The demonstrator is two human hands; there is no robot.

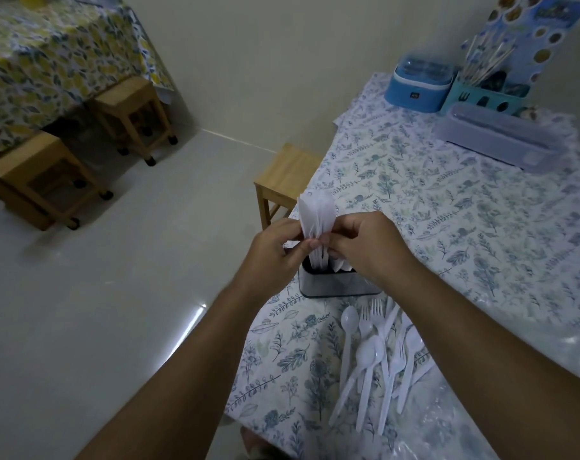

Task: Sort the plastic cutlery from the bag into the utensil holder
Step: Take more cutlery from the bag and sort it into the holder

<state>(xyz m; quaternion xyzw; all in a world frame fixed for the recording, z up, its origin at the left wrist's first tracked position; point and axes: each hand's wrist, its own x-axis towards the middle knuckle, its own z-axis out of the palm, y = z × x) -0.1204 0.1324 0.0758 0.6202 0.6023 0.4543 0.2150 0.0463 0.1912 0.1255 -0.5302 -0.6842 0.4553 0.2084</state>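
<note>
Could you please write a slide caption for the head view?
Both hands hold white plastic knives over the utensil holder; loose cutlery waits nearby.

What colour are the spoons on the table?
White. The spoons show best in the head view, lying near the forks.

Hands: two, left hand and right hand
Utensil holder: one
Wooden stools: three
Tables: two
Blue containers: one
Loose cutlery on the table: tangled, count uncertain
</note>
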